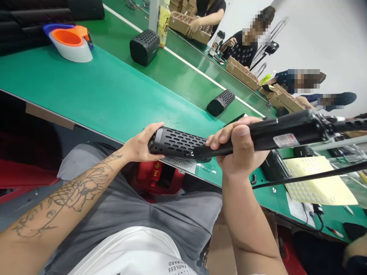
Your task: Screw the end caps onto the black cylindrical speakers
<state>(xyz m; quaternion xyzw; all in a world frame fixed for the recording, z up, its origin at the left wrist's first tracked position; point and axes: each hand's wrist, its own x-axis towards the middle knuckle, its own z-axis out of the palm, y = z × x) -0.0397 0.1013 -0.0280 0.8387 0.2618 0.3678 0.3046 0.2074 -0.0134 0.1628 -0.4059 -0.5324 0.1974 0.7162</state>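
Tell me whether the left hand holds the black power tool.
No, the left hand grips the perforated casing; the right hand holds the tool.

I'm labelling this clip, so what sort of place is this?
Likely a factory assembly line: people work at cardboard boxes beyond a green workbench, and the right hand holds what looks like an electric screwdriver against a perforated black casing.
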